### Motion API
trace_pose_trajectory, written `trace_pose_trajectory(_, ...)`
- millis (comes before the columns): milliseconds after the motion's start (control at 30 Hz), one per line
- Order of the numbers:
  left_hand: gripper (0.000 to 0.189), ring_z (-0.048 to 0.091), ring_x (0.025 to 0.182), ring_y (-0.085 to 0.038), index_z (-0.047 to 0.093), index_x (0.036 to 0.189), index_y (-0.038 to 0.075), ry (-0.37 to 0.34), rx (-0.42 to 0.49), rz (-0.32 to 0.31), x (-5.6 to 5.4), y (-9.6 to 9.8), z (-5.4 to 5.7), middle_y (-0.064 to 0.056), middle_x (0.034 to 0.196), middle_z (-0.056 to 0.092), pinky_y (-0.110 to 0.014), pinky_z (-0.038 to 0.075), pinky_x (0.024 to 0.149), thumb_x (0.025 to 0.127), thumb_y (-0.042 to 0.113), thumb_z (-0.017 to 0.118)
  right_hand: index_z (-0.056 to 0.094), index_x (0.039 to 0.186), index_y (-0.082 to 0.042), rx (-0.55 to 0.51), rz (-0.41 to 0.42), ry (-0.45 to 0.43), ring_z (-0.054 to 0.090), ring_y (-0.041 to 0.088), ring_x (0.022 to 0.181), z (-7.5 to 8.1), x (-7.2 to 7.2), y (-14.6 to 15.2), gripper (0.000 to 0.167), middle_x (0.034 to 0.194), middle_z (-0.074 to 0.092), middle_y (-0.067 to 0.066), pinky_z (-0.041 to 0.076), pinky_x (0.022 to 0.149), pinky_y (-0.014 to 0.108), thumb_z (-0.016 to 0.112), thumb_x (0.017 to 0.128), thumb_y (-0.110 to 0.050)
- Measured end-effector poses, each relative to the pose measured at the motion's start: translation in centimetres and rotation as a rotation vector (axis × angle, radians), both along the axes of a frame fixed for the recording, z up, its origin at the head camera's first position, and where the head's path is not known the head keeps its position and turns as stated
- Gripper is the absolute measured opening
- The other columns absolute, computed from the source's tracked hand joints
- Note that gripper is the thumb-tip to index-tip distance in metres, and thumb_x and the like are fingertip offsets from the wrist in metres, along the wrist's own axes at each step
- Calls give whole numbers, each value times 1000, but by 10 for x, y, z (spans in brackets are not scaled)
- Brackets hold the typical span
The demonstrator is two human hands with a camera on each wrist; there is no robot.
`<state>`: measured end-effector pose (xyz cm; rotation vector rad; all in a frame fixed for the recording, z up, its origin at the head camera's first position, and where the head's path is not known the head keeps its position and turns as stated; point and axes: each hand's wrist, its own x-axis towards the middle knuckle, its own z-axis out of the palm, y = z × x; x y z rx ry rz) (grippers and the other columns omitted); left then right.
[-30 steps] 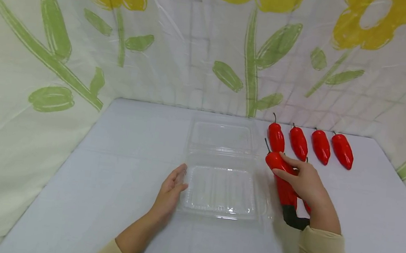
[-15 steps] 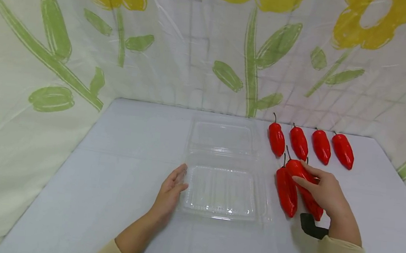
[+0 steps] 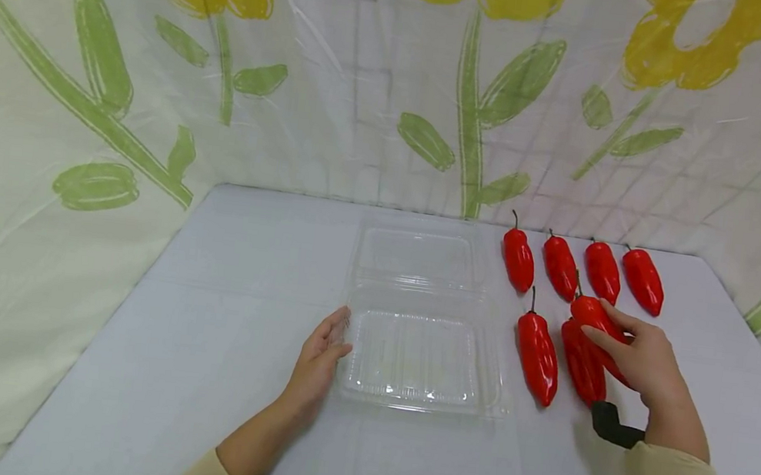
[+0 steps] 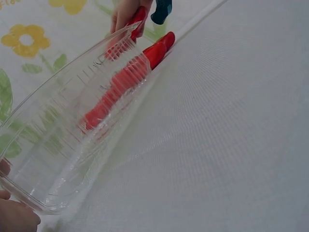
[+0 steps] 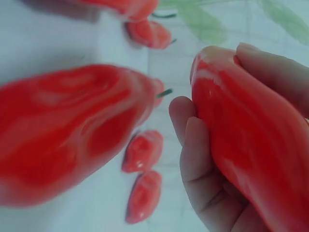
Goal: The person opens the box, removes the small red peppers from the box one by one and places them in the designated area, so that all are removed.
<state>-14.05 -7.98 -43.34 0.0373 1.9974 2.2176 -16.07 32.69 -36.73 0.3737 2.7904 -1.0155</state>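
Note:
At the left edge of an open clear plastic clamshell container [image 3: 413, 357], my left hand [image 3: 315, 362] holds the rim between thumb and fingers. The container's lid [image 3: 416, 257] lies folded back behind it. My right hand [image 3: 649, 359] grips a red pepper [image 3: 591, 314] with a thin dark stem, raised a little above the table. Below and left of it lies another red pepper [image 3: 579, 367], partly covered by the held one in the head view. One more red pepper [image 3: 536, 358] lies between that one and the container. The right wrist view shows the held pepper [image 5: 246, 125] between thumb and fingers.
A back row of several red peppers [image 3: 560, 268] lies near the far edge of the white table [image 3: 245, 270]. Behind the table hangs a pale curtain [image 3: 317, 107] printed with yellow flowers. Black straps or mounts [image 3: 614, 426] sit at both wrists.
My right hand has moved to the right with the pepper, passing over the two front peppers and uncovering them. My left hand and the container have stayed in place.

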Motion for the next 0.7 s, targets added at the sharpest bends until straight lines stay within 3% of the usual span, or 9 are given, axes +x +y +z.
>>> trace_pose_trajectory(267,57,6,146,-25,21,145,0,2,19,-1,0,0,-1,-12,156,15,-43,7,119,90,-3,36,9,148,-19,-21,-70,-37,34,49,111,-7,-1,18,85,135,31,37,55,63,34,49,85,-60)
trace_pose_trajectory(533,57,6,146,-26,20,145,-1,4,31,5,-1,-1,-1,-13,157,14,-44,7,119,90,-3,35,7,147,-17,-24,-80,-49,30,51,113,-12,-1,32,84,136,27,38,54,63,32,44,87,-60)
trace_pose_trajectory(700,57,6,146,-26,20,146,-1,6,38,4,-2,-2,-2,-13,157,13,-44,6,119,91,-3,35,3,147,-15,-38,-83,-88,27,53,116,-13,-2,40,82,138,23,39,54,68,38,42,89,-57)
